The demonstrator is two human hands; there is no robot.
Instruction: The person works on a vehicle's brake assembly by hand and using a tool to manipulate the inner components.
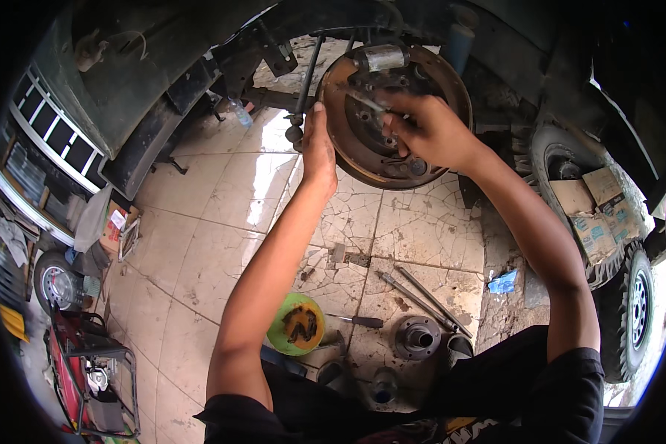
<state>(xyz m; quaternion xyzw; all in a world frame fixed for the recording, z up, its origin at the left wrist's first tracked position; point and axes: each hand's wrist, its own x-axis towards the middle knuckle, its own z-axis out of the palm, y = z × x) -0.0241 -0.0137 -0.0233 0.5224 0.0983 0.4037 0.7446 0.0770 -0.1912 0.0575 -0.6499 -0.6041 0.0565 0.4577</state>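
1. The right hand (431, 135) pinched a slim tool (366, 98) (blurred), which slanted up-left from its fingers, before the rusty brake plate (348, 140).
2. The left hand (320, 152), farther off, stood at the plate's left rim; its grip was unclear.

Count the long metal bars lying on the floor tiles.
2. They lie side by side beyond the flanged hub: the left bar and the right bar. More could be hidden behind the person's arms or body.
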